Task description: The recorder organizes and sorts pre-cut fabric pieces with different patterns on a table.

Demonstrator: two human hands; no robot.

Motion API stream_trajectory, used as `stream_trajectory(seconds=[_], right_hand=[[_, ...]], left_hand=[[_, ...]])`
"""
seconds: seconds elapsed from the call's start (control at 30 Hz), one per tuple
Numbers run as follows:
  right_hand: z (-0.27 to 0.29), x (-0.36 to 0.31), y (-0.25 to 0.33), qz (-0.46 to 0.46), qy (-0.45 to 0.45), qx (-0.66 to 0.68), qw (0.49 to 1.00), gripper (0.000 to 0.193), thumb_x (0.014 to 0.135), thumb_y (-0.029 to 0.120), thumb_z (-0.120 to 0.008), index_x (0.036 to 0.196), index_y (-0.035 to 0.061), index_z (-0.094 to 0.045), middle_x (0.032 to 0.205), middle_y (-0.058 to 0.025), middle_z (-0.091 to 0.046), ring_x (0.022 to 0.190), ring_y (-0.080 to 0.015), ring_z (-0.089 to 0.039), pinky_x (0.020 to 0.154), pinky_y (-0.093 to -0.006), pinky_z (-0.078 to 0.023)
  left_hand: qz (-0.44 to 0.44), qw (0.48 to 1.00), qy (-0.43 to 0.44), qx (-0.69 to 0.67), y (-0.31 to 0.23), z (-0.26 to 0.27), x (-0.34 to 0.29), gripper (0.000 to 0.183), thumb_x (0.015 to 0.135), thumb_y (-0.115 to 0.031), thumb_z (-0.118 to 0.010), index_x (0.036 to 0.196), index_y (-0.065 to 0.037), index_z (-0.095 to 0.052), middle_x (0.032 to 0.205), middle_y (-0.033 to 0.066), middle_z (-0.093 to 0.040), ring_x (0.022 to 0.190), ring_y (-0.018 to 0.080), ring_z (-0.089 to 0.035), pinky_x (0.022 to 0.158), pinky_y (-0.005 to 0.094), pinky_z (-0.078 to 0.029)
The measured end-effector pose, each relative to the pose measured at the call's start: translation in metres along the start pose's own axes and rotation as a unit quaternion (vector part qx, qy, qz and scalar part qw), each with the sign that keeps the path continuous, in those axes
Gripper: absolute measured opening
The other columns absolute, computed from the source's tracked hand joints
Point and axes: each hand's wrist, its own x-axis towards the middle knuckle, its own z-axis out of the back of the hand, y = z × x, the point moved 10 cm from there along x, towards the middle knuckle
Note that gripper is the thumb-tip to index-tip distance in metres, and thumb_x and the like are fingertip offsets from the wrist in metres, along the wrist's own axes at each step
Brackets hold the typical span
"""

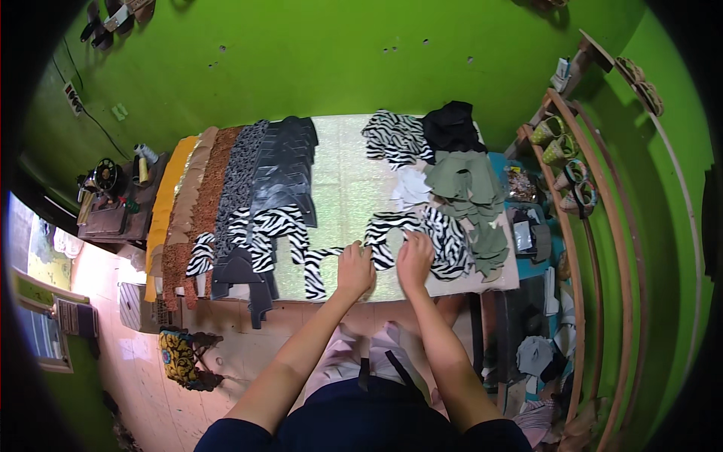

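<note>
My left hand (356, 270) is closed near the table's front edge, at the end of a zebra-striped fabric piece (314, 279) that it seems to pinch; the fingertips are partly hidden. Just right of it, my right hand (415, 260) has its fingers closed on a curved zebra-striped cutout (382, 222). A heap of zebra-striped fabric (449, 248) lies against that hand's right side. Left of my hands, more zebra-striped cutouts (280, 223) rest over the lower end of overlapping black pieces (285, 166).
Rows of yellow (172, 184), tan, brown and grey patterned pieces cover the table's left part. Olive pieces (461, 177) and black fabric (452, 126) are piled at right. A sewing machine (104, 177) stands far left. A wooden rack (566, 226) with sandals leans along the right wall.
</note>
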Motion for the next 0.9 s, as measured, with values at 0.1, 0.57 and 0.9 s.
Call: stream_trajectory(seconds=[0.1, 0.57, 0.9], right_hand=[[0.013, 0.006, -0.068, -0.095, 0.0, -0.084, 0.992, 0.03, 0.078, 0.016, -0.057, 0.106, 0.006, -0.054, 0.101, -0.0097, -0.052, 0.1, -0.0278, -0.046, 0.084, -0.0409, -0.036], [-0.009, 0.032, -0.109, -0.052, 0.142, -0.067, 0.986, 0.045, 0.069, 0.022, -0.07, 0.104, 0.0034, -0.049, 0.099, -0.0124, -0.049, 0.096, -0.0294, -0.049, 0.082, -0.0391, -0.04], [-0.034, 0.044, -0.147, -0.163, 0.238, 0.14, 0.947, 0.02, 0.075, 0.02, -0.062, 0.086, 0.0045, -0.057, 0.084, -0.0148, -0.062, 0.079, -0.0309, -0.06, 0.067, -0.0388, -0.047]], left_hand=[[-0.037, 0.998, 0.023, -0.04, -0.045, -0.023, 0.014, 0.033, 0.071, -0.016, -0.056, 0.102, -0.006, -0.056, 0.109, 0.0159, -0.049, 0.098, 0.0302, -0.049, 0.078, 0.0406, -0.04], [-0.091, 0.988, 0.121, 0.022, -0.113, -0.096, 0.038, 0.044, 0.071, -0.017, -0.059, 0.114, -0.013, -0.052, 0.121, 0.0068, -0.048, 0.11, 0.0256, -0.045, 0.087, 0.0395, -0.039], [-0.052, 0.99, 0.132, 0.014, -0.107, -0.094, 0.039, 0.037, 0.072, -0.016, -0.058, 0.11, -0.015, -0.054, 0.12, 0.0062, -0.048, 0.109, 0.0248, -0.047, 0.085, 0.0399, -0.042]])
